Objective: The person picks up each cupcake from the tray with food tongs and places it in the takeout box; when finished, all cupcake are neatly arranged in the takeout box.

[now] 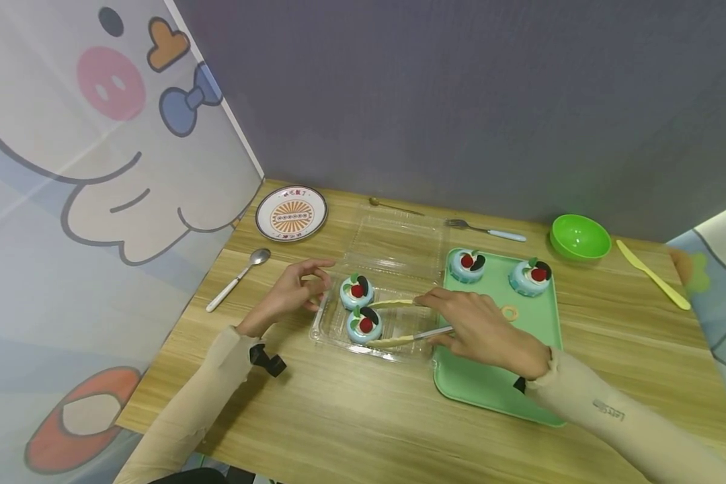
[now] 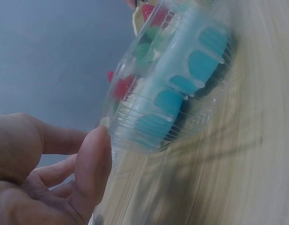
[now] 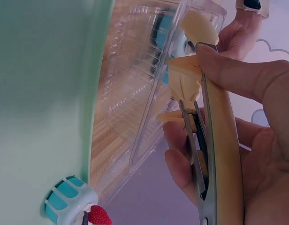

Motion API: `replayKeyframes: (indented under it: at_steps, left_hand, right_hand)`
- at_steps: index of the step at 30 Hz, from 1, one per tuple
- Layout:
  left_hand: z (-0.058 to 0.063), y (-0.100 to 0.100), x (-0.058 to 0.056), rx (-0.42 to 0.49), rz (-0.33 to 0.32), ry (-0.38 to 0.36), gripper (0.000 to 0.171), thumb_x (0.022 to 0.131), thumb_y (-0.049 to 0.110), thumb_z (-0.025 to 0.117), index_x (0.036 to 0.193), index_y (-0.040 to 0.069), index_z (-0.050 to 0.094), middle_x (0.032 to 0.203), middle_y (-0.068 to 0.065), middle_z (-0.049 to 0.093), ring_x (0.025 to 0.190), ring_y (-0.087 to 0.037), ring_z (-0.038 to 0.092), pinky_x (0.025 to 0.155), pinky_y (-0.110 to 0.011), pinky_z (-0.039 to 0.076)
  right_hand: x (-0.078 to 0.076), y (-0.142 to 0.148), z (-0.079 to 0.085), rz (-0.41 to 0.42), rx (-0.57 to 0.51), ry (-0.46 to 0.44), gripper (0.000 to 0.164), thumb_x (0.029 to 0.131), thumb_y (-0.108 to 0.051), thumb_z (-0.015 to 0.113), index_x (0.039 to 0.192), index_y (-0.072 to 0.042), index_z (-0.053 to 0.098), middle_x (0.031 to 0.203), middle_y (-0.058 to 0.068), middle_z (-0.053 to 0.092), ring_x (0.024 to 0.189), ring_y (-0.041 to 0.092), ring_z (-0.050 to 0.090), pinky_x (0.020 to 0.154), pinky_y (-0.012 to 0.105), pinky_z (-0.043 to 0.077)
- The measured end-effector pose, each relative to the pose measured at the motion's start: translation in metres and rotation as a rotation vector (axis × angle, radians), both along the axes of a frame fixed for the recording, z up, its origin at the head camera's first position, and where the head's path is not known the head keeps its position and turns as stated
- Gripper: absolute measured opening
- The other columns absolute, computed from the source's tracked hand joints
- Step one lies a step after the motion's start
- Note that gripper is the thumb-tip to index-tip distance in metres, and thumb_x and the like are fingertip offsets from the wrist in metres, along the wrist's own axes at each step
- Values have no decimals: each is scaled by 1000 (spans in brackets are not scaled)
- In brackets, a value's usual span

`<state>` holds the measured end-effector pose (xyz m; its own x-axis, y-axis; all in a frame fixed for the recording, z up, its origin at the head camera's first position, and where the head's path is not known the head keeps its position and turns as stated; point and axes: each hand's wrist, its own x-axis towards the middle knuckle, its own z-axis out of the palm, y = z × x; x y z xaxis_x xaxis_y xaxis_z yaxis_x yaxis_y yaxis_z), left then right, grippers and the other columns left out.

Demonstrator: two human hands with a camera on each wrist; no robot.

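My left hand [image 1: 293, 292] pinches the left rim of an opened clear plastic box [image 1: 323, 337], with thumb and finger right at its edge in the left wrist view. Two toy cupcakes [image 1: 356, 293], blue with red berries and green leaves, sit one behind the other at the box's left end. My right hand [image 1: 484, 329] grips metal tongs [image 1: 399, 341] with cream tips. In the head view, those tips reach into the box and stand spread around the nearer cupcake [image 1: 364, 327]. The box's clear lid [image 1: 393, 245] lies folded back toward the wall.
Right of the box, a green tray [image 1: 478, 386] carries two more cupcakes [image 1: 529, 277] and a small ring [image 1: 509, 313]. Around them lie a plate [image 1: 291, 214], a spoon [image 1: 237, 280], a thin gold spoon [image 1: 396, 206], a fork [image 1: 487, 230], a green bowl [image 1: 579, 238] and a yellow knife [image 1: 653, 274].
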<state>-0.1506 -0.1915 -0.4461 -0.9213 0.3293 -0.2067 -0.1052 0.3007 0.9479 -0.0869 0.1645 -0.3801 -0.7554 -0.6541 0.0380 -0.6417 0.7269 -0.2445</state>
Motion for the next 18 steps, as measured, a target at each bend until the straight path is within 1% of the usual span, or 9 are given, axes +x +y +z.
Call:
replayKeyframes:
  at_steps: [5, 10, 12, 16, 18]
  left_hand:
    - [-2, 1, 0, 11, -5, -2, 49, 95, 3, 58, 143, 9, 48, 115, -18, 57, 71, -18, 62, 51, -28, 61]
    - [-3, 0, -1, 15, -7, -4, 49, 95, 5, 61, 143, 8, 48, 113, -16, 57, 70, -17, 63, 52, -30, 62]
    - [-3, 0, -1, 13, -9, -7, 50, 95, 5, 61, 143, 8, 48, 113, -16, 57, 70, -16, 63, 53, -31, 62]
    - [-1, 0, -1, 9, -4, -14, 50, 95, 6, 61, 142, 8, 48, 115, -17, 57, 71, -16, 63, 53, -30, 62]
    - [0, 0, -1, 8, 2, -17, 50, 95, 6, 62, 142, 8, 48, 116, -17, 57, 71, -16, 63, 53, -30, 62]
  right_hand:
    - [2, 5, 3, -29, 10, -8, 68, 72, -37, 87, 131, -18, 61, 127, -3, 64, 79, 15, 68, 47, 21, 46]
    - [7, 18, 11, -90, 15, -2, 70, 73, -41, 86, 134, -22, 59, 131, -2, 63, 87, 22, 70, 48, 23, 46]
    - [8, 25, 15, -111, 10, 3, 70, 74, -42, 85, 135, -22, 58, 132, -2, 64, 89, 21, 71, 49, 23, 46]
    - [10, 45, 27, -157, -20, 34, 69, 75, -38, 84, 137, -21, 57, 130, 2, 64, 84, 17, 70, 50, 22, 46]
    - [11, 58, 33, -192, -27, 60, 68, 76, -38, 84, 137, -22, 56, 128, 4, 65, 83, 17, 70, 46, 21, 43]
